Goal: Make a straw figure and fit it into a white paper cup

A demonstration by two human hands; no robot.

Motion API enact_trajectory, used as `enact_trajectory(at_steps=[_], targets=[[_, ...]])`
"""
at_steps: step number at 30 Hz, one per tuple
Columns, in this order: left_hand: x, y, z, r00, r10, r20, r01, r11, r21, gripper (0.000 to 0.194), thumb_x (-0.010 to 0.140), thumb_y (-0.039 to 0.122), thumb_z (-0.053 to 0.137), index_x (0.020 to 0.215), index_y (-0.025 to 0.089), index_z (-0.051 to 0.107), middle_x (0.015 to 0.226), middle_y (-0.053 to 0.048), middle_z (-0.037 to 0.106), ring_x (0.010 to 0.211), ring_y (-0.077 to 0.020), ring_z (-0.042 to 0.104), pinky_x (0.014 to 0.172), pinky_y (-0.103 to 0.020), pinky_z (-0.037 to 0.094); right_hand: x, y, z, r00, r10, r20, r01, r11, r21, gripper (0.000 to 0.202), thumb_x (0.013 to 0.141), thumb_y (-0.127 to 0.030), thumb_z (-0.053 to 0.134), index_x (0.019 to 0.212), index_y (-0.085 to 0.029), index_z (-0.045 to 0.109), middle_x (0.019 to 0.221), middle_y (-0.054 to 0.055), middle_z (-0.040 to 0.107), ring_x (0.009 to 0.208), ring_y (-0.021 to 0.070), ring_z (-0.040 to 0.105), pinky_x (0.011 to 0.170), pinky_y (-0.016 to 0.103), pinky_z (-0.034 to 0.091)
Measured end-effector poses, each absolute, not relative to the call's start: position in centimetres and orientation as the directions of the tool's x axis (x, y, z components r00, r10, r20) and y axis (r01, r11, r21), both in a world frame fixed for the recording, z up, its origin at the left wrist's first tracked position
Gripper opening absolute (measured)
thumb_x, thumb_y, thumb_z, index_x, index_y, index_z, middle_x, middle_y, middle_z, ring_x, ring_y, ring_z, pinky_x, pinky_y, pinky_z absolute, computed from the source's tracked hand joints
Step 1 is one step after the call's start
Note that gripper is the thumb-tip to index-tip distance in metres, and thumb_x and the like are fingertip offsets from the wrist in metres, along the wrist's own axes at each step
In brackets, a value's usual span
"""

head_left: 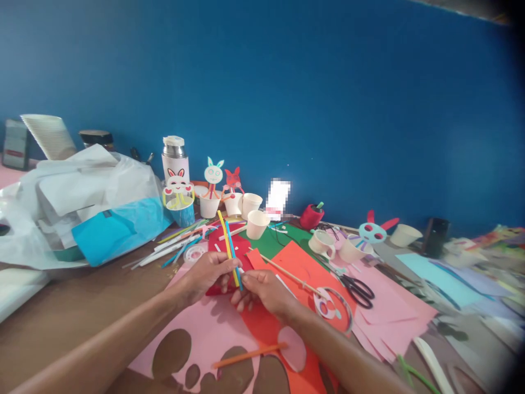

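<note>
Near the middle of the view, my left hand pinches a yellow strip that stands upright. A blue strip is beside it, close against the yellow one. My right hand is closed on the lower end of the blue strip, its fingertips near those of my left hand. Below both hands lie a pink sheet with round holes cut in it and red-orange paper. An orange strip rests across these papers.
Paper cups with rabbit faces line the back beside a flask. Black-handled scissors, a wooden stick and a tape roll lie around the hands. A plastic bag fills the left.
</note>
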State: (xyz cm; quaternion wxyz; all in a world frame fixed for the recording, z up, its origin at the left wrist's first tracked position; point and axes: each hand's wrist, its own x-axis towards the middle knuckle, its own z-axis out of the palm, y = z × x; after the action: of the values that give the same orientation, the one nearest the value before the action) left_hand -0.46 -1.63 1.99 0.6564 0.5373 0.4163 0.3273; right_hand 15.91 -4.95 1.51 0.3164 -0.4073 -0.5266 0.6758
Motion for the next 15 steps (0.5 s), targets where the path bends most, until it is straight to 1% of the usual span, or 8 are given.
enact_trajectory(at_steps=[4, 8, 10, 15], targets=[[-0.67, -1.51, 1.77, 0.445, 0.875, -0.193, 0.012, 0.209, 0.978, 0.028, 0.073, 0.037, 0.059, 0.059, 0.014, 0.051, 0.041, 0.005, 0.048, 0.036, -0.0068, 0.045, 0.042, -0.02, 0.033, 16.25, -5.06, 1.58, -0.494, 0.842, -0.216, -0.01, -0.254, -0.967, 0.044, 0.073, -0.055, 0.054, 0.079, -0.012, 0.06, 0.066, 0.006, 0.066, 0.05, 0.0114, 0.059, 0.05, 0.022, 0.039], [-0.93, -1.28, 1.56, 0.465, 0.865, -0.19, -0.008, 0.218, 0.976, 0.023, 0.073, 0.035, 0.059, 0.068, 0.013, 0.058, 0.041, 0.006, 0.046, 0.036, -0.0063, 0.042, 0.041, -0.02, 0.033, 16.49, -5.19, 1.5, -0.538, 0.827, -0.164, 0.007, -0.19, -0.982, 0.037, 0.07, -0.044, 0.062, 0.089, -0.013, 0.062, 0.074, 0.005, 0.067, 0.059, 0.012, 0.061, 0.059, 0.024, 0.042], [-0.94, -1.26, 1.56, 0.46, 0.866, -0.196, 0.003, 0.219, 0.976, 0.023, 0.072, 0.035, 0.059, 0.071, 0.013, 0.06, 0.04, 0.007, 0.045, 0.036, -0.0062, 0.042, 0.041, -0.02, 0.034, 16.42, -5.31, 1.49, -0.536, 0.832, -0.139, 0.011, -0.158, -0.987, 0.035, 0.07, -0.04, 0.063, 0.092, -0.013, 0.061, 0.074, 0.004, 0.067, 0.061, 0.0122, 0.062, 0.063, 0.026, 0.044], [-0.72, -1.41, 1.55, 0.459, 0.866, -0.199, 0.05, 0.199, 0.979, 0.024, 0.072, 0.036, 0.059, 0.065, 0.013, 0.057, 0.042, 0.006, 0.047, 0.037, -0.0066, 0.044, 0.042, -0.019, 0.033, 16.05, -5.64, 1.55, -0.495, 0.858, -0.14, 0.033, -0.143, -0.989, 0.024, 0.074, -0.037, 0.057, 0.079, -0.013, 0.06, 0.07, 0.003, 0.066, 0.058, 0.0125, 0.061, 0.062, 0.027, 0.047]])
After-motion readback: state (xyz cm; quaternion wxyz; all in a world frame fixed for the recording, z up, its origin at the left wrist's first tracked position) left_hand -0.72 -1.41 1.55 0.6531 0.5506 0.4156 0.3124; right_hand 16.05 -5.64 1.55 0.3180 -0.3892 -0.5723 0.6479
